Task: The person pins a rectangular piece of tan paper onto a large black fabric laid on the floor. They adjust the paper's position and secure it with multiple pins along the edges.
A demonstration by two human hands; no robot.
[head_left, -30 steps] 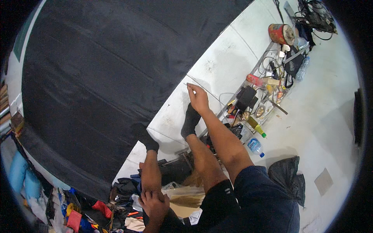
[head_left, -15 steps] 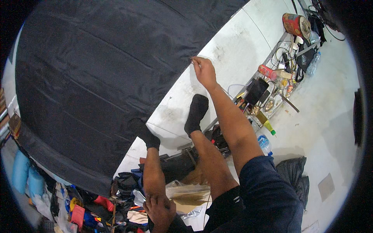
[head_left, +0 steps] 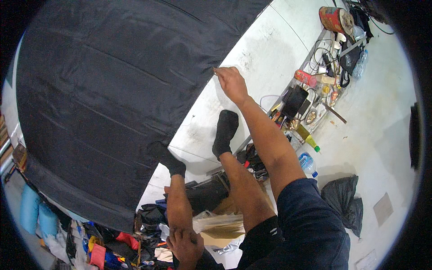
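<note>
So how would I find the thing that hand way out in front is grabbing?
Look for the huge black fabric sheet spread over most of the pale floor. Follow its right edge up to where the right hand pinches it. Unlike the small cluttered bottles and tools along the floor's seam, it is one big, dark, creased cloth.

A pale floor (head_left: 387,117) is carrying a large black fabric sheet (head_left: 112,90) spreading across the left, tools and bottles (head_left: 315,90) lying far right, and a black bag (head_left: 344,202) sitting near right.
</note>
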